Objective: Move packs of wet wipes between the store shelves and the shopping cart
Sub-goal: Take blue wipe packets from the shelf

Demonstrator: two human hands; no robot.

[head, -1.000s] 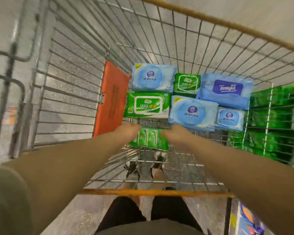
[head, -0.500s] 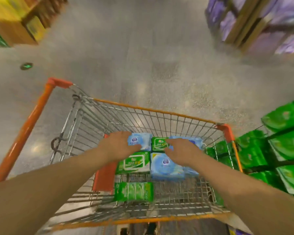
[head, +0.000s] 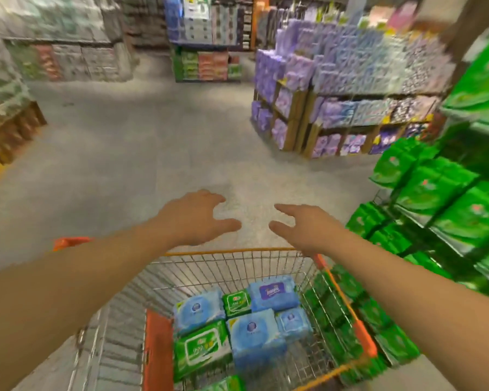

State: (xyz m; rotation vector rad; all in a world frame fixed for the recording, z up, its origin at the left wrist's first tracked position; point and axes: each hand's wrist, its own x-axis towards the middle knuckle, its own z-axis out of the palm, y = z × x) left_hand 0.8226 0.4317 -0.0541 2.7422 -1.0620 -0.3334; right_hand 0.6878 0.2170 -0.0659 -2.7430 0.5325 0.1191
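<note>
My left hand (head: 194, 218) is held out in front of me with the fingers spread and loose, gripping nothing; my right hand (head: 305, 228) mirrors it just beside, fingers relaxed and empty too. Both hang above the far rim of the orange-framed wire shopping cart (head: 232, 252). Down in the cart's basket lie the soft plastic packs of wet wipes — a pale blue pack with a round label (head: 199, 309), a large green-and-white pack (head: 202, 348) in front of it, a small green pack (head: 237, 303), a blue pack with a purple label (head: 274, 294), and two more blue ones. To my right stand wire shelves stacked with bright green packs (head: 446, 193). Ahead, across the grey floor (head: 141, 153), is a wooden display of purple packages (head: 347, 80) — all blurred.
</note>
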